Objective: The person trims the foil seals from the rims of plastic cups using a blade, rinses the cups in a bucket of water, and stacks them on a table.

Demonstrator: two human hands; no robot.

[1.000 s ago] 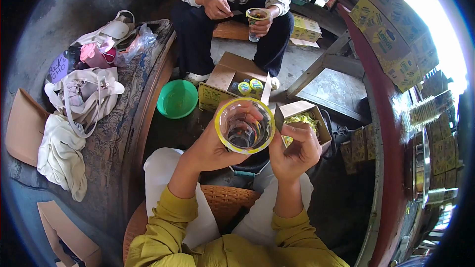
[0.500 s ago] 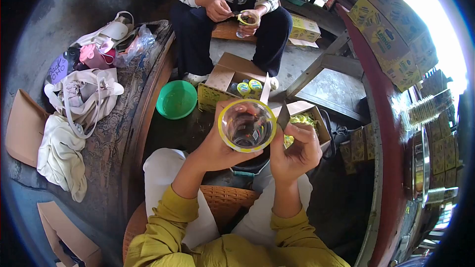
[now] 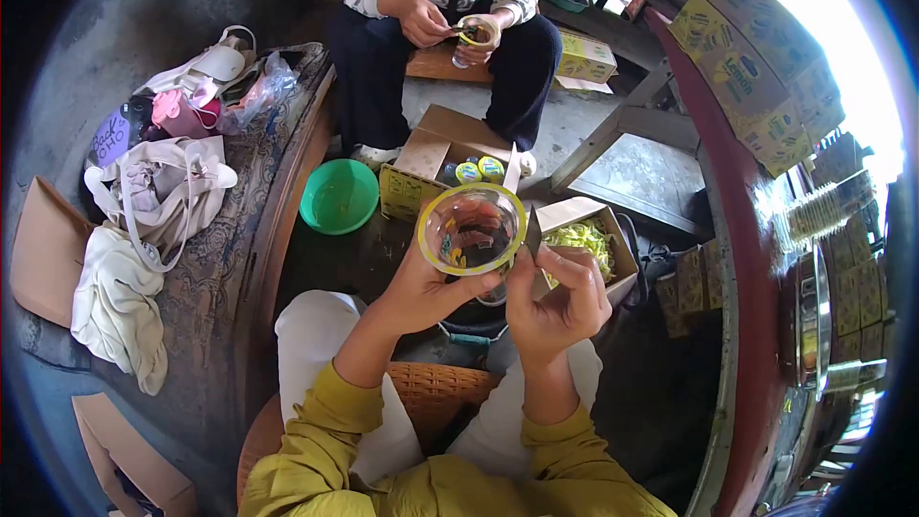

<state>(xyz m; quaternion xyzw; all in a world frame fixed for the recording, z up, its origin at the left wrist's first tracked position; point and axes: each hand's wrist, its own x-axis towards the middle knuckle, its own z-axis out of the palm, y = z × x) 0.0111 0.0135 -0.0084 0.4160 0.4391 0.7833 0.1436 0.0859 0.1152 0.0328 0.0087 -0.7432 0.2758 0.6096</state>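
Observation:
A clear plastic cup [image 3: 471, 230] with a yellow rim is tilted so its mouth faces me. My left hand [image 3: 421, 285] is wrapped round its side, the fingers showing through the clear wall. In my right hand [image 3: 560, 299], a small dark blade [image 3: 532, 228] is pinched between thumb and fingers. It stands point up against the right side of the cup's rim. Just beyond my right hand is an open carton [image 3: 620, 268] holding yellow-green strips [image 3: 586, 243]. Behind the cup, a cardboard box [image 3: 450, 132] contains several cups with printed lids [image 3: 490, 168].
Facing me sits a person [image 3: 445, 29] holding a similar cup [image 3: 476, 36] and a small tool. A green basin [image 3: 340, 196] stands on the floor at left, beside a wooden bench [image 3: 215, 316] with bags. Printed cartons [image 3: 742, 77] and stacked cups [image 3: 833, 206] line the right.
The cup has tilted and shifted slightly left. My right hand has moved a little left and down, bringing the blade against the rim.

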